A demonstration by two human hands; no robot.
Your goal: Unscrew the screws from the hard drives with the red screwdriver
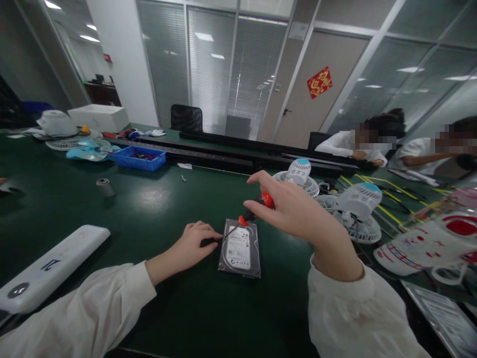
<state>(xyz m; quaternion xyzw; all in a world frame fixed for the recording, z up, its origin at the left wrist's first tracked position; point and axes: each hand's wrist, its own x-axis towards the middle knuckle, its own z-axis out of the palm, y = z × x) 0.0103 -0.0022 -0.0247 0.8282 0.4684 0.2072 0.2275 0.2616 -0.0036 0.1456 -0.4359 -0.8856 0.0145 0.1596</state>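
Observation:
A hard drive (240,250) with a white label lies flat on the green table (149,209) in front of me. My left hand (196,243) rests on the table at the drive's left edge, fingers curled, the tips touching its side. My right hand (294,209) hovers above the drive's far end and pinches a red-handled screwdriver (255,209). Its thin shaft slants down and left to the drive's upper left corner.
Small white fans (357,209) stand right of the drive, with white printed items (432,246) beyond. A long white device (48,266) lies at the near left. A blue bin (139,158) and a small roll (105,186) sit farther back. Two people sit at the far right.

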